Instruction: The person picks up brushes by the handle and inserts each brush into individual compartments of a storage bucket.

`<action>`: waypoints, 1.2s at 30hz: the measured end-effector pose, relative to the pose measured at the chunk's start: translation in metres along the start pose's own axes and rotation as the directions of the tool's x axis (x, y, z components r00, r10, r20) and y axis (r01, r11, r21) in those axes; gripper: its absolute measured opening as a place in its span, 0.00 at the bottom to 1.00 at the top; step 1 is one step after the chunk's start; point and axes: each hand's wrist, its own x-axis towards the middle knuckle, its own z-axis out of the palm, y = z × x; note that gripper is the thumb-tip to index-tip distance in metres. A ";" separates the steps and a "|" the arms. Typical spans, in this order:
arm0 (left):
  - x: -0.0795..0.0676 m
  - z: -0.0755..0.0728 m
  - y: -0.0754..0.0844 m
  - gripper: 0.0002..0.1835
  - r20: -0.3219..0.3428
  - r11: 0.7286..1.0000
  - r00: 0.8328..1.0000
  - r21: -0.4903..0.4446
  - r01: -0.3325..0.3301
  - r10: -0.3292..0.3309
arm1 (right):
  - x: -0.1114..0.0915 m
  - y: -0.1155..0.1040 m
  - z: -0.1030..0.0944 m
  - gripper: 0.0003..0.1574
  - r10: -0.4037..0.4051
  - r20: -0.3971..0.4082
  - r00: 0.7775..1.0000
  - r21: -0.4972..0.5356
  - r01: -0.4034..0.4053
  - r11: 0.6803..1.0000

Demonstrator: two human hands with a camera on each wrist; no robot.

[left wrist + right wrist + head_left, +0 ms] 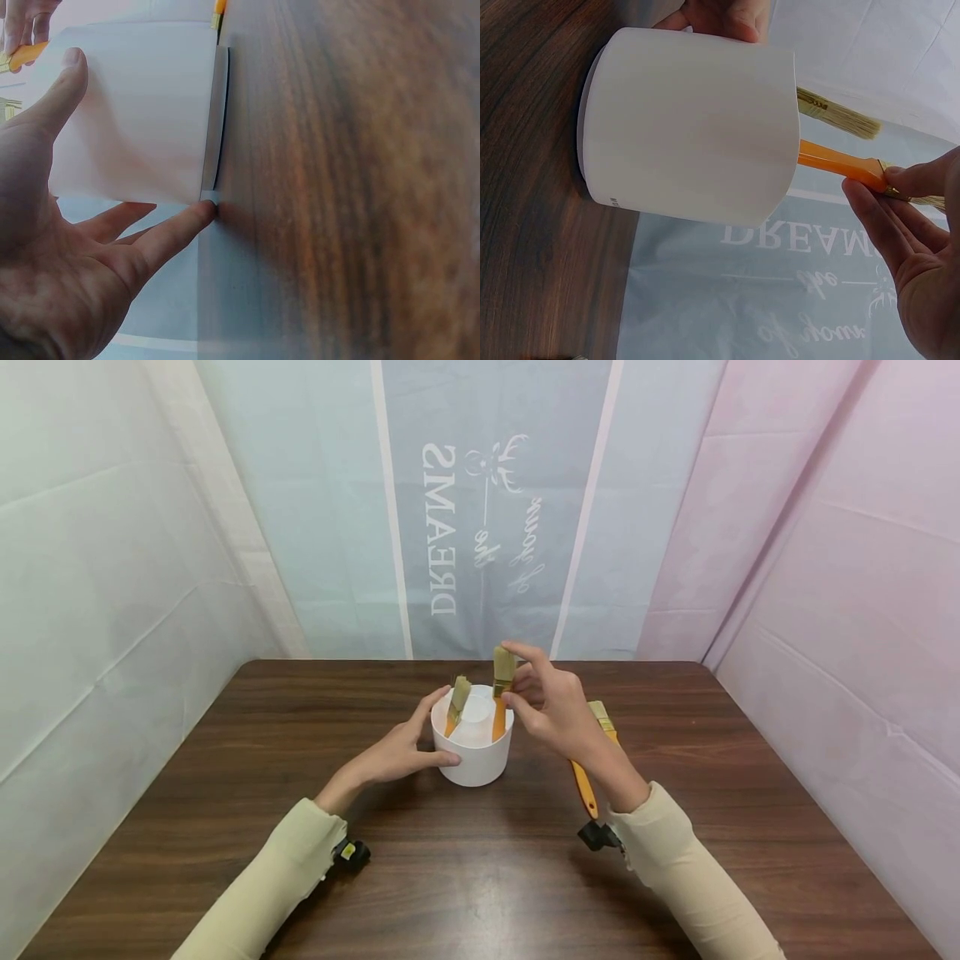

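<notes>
A round white holder point(480, 764), with a raised centre, stands upright on the table. My left hand point(401, 752) holds its left side, thumb at the front and the other fingers round behind; the left wrist view shows this hand point(82, 262) against the wall. One paintbrush point(459, 697) leans inside, bristles up, on the left. Over the right part of the rim, my right hand point(551, 702) pinches a second paintbrush point(840, 161) near its metal band. Its bristles point up, and the lower end of its orange handle is hidden inside the holder.
Beneath the right forearm, a third paintbrush point(583, 789) lies on the dark wooden table point(480, 877), partly covered by the arm. Behind the table's far edge hangs a printed cloth point(480, 510), with pale cloth walls at both sides.
</notes>
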 end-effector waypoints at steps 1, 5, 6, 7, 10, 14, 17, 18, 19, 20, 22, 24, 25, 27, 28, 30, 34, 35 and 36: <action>0.000 0.000 0.000 0.59 -0.001 1.000 1.000 -0.001 0.001 -0.001 | 0.000 0.000 0.000 0.44 0.000 0.001 1.000 0.000 0.000 1.000; 0.000 0.000 0.000 0.59 -0.003 1.000 1.000 -0.005 0.000 0.000 | 0.000 0.000 0.000 0.43 0.005 0.002 1.000 -0.007 -0.005 1.000; 0.000 0.000 0.000 0.59 -0.003 1.000 1.000 -0.006 0.000 0.000 | 0.000 0.000 0.001 0.43 0.007 0.004 1.000 -0.007 -0.007 1.000; 0.000 0.000 0.000 0.58 -0.003 1.000 1.000 -0.007 0.001 -0.001 | 0.000 0.000 0.001 0.43 0.009 0.005 1.000 -0.009 -0.009 1.000; -0.001 0.000 0.000 0.58 -0.003 1.000 1.000 -0.009 0.001 -0.001 | 0.000 0.000 0.001 0.43 0.009 0.009 1.000 -0.008 -0.009 1.000; -0.001 0.001 -0.001 0.58 0.001 1.000 1.000 -0.008 0.003 -0.003 | -0.001 0.000 0.002 0.43 0.004 0.010 1.000 -0.004 -0.003 1.000; -0.001 0.001 0.000 0.58 0.002 1.000 1.000 -0.007 0.001 -0.001 | -0.001 0.000 0.002 0.43 0.005 0.014 1.000 -0.009 -0.005 1.000; -0.001 0.001 0.000 0.58 0.001 1.000 1.000 -0.006 -0.001 0.001 | -0.001 0.000 0.002 0.43 0.006 0.015 1.000 -0.011 -0.006 1.000; -0.001 0.001 0.000 0.58 0.001 1.000 1.000 -0.005 -0.002 0.002 | -0.001 0.000 0.002 0.43 0.007 0.016 1.000 -0.013 -0.007 1.000; -0.001 0.001 0.000 0.58 0.001 1.000 1.000 -0.005 -0.003 0.003 | -0.001 0.000 0.002 0.43 0.008 0.017 1.000 -0.014 -0.007 1.000; -0.001 0.000 0.001 0.58 0.001 1.000 1.000 -0.004 -0.003 0.003 | -0.001 0.000 0.002 0.43 0.007 0.019 1.000 -0.017 -0.007 1.000; -0.001 0.000 0.001 0.59 0.001 1.000 1.000 -0.003 -0.004 0.004 | 0.000 0.000 0.002 0.43 0.005 0.019 1.000 -0.019 -0.005 1.000; -0.001 0.000 0.001 0.59 0.001 1.000 1.000 -0.001 -0.006 0.006 | 0.000 0.000 0.002 0.43 0.004 0.019 1.000 -0.019 -0.004 1.000; -0.001 0.000 0.001 0.59 0.001 1.000 1.000 -0.001 -0.007 0.007 | 0.000 0.000 0.002 0.43 0.002 0.019 1.000 -0.020 -0.001 1.000; 0.000 0.000 0.000 0.59 0.001 1.000 1.000 0.001 -0.010 0.010 | 0.000 0.000 0.002 0.43 0.001 0.018 1.000 -0.020 -0.001 1.000; 0.000 0.000 0.000 0.59 0.002 1.000 1.000 0.000 -0.011 0.011 | 0.000 0.000 0.002 0.43 0.001 0.018 1.000 -0.021 -0.001 1.000; 0.000 0.000 0.000 0.59 0.003 1.000 1.000 -0.007 -0.010 0.010 | 0.000 0.001 0.002 0.43 0.006 0.021 1.000 -0.026 -0.006 1.000; -0.001 0.000 0.000 0.59 0.003 1.000 1.000 -0.010 -0.010 0.010 | 0.000 0.001 0.002 0.43 0.007 0.022 1.000 -0.027 -0.006 1.000; -0.001 0.000 0.000 0.59 0.003 1.000 1.000 -0.014 -0.010 0.010 | 0.000 0.001 0.003 0.43 0.007 0.022 1.000 -0.029 -0.006 1.000</action>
